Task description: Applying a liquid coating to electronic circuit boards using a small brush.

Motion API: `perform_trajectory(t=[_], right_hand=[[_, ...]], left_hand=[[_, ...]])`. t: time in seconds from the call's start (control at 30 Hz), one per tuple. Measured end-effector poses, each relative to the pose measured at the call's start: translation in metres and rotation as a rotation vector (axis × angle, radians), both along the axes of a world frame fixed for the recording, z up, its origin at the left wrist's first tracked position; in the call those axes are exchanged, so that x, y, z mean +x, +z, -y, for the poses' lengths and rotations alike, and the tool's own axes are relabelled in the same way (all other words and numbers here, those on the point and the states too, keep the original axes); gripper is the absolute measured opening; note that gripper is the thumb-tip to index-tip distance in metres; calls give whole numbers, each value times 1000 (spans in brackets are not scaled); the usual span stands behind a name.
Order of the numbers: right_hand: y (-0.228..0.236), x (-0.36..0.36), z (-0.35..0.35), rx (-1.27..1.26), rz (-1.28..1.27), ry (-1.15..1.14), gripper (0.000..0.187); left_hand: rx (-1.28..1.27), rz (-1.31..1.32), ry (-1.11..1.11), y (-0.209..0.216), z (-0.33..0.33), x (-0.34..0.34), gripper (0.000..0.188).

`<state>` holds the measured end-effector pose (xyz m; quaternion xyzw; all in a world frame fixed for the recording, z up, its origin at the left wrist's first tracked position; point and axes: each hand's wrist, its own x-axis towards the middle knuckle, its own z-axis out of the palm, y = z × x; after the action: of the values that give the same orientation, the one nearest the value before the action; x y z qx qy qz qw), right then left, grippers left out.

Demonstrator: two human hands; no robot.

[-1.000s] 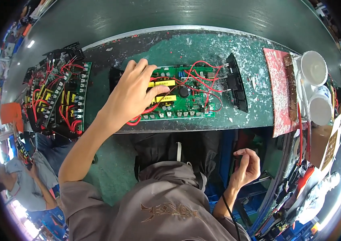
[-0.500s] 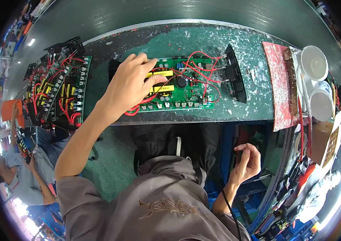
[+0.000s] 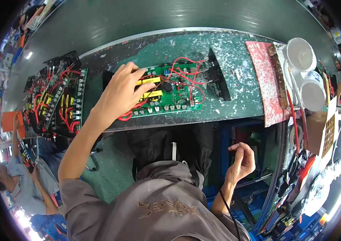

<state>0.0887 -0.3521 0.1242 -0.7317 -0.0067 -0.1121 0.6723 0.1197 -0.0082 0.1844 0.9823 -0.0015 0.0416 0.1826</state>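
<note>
A green circuit board (image 3: pixel 174 99) lies flat near the front edge of the bench, with yellow-wrapped transformers (image 3: pixel 151 94) and a round black part on it. Red wires (image 3: pixel 184 60) link its right end to an upright black end panel (image 3: pixel 218 76). My left hand (image 3: pixel 123 89) is over the board's left end, fingers bent at the far edge and thumb against a transformer. The palm hides that end. My right hand (image 3: pixel 240 162) hangs below the bench front, fingers curled toward the thumb; anything between the fingertips is too small to tell.
More wired circuit boards (image 3: pixel 58 94) are piled at the left. To the right are a red paint-spattered board (image 3: pixel 260 84), two white tubs (image 3: pixel 301 54), and a cardboard box (image 3: pixel 318 130). A black cord (image 3: pixel 228 207) passes my right wrist. Another person (image 3: pixel 28 184) stands at far left.
The whole view has shifted, so the bench things appear farther left. Both hands keep nearly the same pose, with the left still on the circuit board.
</note>
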Motion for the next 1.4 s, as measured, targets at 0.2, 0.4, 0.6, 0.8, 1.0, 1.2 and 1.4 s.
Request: perform_trajectory(t=[0.2, 0.4, 0.6, 0.8, 1.0, 1.2, 1.4], right_hand=[[1, -5, 8, -18, 2, 6, 11], [-5, -5, 11, -28, 5, -36, 12], [-8, -3, 9, -9, -17, -15, 13], [-8, -1, 12, -17, -28, -26, 13], [-9, -1, 15, 14, -34, -36, 11], [-9, -3, 22, 8, -13, -58, 12], [-7, -8, 27, -19, -10, -62, 13]], left_hand=[[12, 34, -94, 6, 33, 29, 51], [80, -43, -96, 6, 44, 27, 61], [72, -28, -98, 0, 46, 31, 59], [-34, -108, -71, 3, 45, 30, 54], [-56, -67, -97, 1, 43, 26, 53], [-127, -158, -58, 6, 47, 29, 58], [-110, -42, -125, 3, 54, 48, 68]])
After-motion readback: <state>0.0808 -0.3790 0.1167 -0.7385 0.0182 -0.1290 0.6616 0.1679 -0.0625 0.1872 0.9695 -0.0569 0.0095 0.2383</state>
